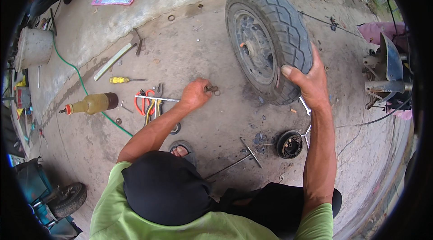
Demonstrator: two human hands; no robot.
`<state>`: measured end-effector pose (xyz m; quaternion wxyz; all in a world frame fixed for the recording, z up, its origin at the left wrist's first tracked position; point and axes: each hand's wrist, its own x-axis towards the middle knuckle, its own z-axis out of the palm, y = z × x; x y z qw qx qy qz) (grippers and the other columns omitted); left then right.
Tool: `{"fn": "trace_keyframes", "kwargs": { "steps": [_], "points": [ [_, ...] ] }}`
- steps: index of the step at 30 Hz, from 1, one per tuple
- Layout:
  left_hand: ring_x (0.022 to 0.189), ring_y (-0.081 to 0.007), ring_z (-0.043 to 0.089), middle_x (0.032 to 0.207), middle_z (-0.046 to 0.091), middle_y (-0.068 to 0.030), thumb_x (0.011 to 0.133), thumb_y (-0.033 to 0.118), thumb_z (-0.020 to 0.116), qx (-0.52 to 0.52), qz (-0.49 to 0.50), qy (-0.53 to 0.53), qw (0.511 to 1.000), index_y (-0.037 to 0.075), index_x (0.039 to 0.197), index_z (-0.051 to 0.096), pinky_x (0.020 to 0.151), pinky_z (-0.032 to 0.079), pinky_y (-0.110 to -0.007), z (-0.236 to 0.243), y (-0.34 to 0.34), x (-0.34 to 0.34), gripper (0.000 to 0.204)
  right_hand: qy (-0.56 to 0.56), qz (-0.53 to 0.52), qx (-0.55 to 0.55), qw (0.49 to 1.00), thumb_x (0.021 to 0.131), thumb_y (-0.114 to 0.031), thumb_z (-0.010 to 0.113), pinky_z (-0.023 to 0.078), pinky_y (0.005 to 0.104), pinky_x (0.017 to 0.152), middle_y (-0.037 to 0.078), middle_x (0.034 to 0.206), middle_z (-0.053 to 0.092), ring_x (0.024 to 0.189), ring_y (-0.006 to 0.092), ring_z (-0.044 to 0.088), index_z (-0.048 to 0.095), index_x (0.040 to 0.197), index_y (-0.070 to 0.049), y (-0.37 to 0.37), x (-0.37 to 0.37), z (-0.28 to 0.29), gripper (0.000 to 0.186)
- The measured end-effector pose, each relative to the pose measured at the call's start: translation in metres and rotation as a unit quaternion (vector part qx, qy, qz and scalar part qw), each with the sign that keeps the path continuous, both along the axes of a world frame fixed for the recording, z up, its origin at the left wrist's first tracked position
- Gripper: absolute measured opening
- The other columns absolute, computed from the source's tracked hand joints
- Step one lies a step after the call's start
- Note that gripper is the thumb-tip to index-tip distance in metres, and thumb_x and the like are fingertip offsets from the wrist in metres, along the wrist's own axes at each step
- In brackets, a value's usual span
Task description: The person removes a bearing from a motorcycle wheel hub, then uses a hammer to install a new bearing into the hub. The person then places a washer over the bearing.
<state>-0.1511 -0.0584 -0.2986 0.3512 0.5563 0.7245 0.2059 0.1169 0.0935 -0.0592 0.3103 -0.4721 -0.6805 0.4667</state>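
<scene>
My right hand (311, 79) grips the lower right edge of a small motor-scooter wheel (288, 27), thumb on the sidewall and fingers round the tread. The wheel stands tilted on the ground, its hub facing left. My left hand (195, 94) is closed near the ground, with a small dark metal part (210, 88) showing past the fingers. Beside that part is a small metal ring (217, 93). A shiny metal rod (155, 98) reaches the left hand's wrist side and crosses above some pliers (158, 104); whether the hand holds it, I cannot tell.
At left lie a hammer (115, 61), a yellow screwdriver (119, 79), red-handled scissors (141, 102), a bottle (92, 103) and a green hose (76, 70). Near my feet are a T-handle wrench (251, 153) and a round brake drum part (289, 144). Vehicle parts (388, 73) stand at right.
</scene>
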Motion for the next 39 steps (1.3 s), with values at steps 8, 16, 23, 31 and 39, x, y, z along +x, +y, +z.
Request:
{"fn": "trace_keyframes", "kwargs": {
  "steps": [8,16,23,31,39],
  "points": [
    [0.072,-0.0067,0.057,0.087,0.069,0.0010,0.088,0.014,0.080,-0.147,0.128,-0.288,0.938,0.005,0.105,0.075,0.064,0.046,-0.025,0.023,-0.011,0.000,0.021,-0.018,-0.045,-0.005,0.999,0.070,-0.026,0.087,0.047,0.0397,0.110,0.025,0.136,0.062,0.125,0.0288,0.062,0.037,0.153,0.010,-0.015,-0.001,-0.001,0.104],
    [0.077,-0.0111,0.063,0.091,0.072,-0.0035,0.090,0.003,0.073,-0.113,0.220,-0.371,0.895,0.004,0.107,0.074,0.068,0.050,-0.028,-0.002,-0.052,-0.022,0.017,-0.020,-0.053,0.138,0.989,0.065,-0.025,0.090,0.046,0.0515,0.106,0.026,0.135,0.057,0.124,0.0424,0.058,0.038,0.155,0.000,-0.098,-0.063,-0.028,0.107],
    [0.084,-0.0140,0.065,0.098,0.073,-0.0051,0.092,0.005,0.070,-0.006,0.274,-0.465,0.842,0.005,0.111,0.073,0.075,0.052,-0.030,-0.024,-0.059,-0.031,0.019,-0.034,0.012,0.225,0.974,0.062,-0.022,0.091,0.047,0.0491,0.099,0.019,0.131,0.060,0.120,0.0378,0.060,0.048,0.151,-0.007,-0.141,-0.072,-0.056,0.099],
    [0.091,-0.0166,0.065,0.105,0.072,-0.0063,0.095,0.010,0.067,0.025,0.269,-0.569,0.777,0.006,0.116,0.071,0.082,0.052,-0.033,-0.029,-0.054,-0.018,0.022,-0.092,0.094,0.258,0.957,0.057,-0.020,0.090,0.045,0.0500,0.101,0.018,0.133,0.058,0.121,0.0368,0.059,0.052,0.148,-0.012,-0.167,-0.069,-0.075,0.099],
    [0.098,-0.0192,0.066,0.112,0.072,-0.0075,0.098,0.015,0.064,0.048,0.279,-0.599,0.750,0.006,0.122,0.069,0.089,0.052,-0.035,-0.023,-0.063,-0.024,0.025,-0.108,0.150,0.251,0.950,0.055,-0.025,0.094,0.042,0.0509,0.103,0.018,0.137,0.056,0.124,0.0363,0.056,0.049,0.153,-0.014,-0.170,-0.069,-0.078,0.108]
  ]
}}
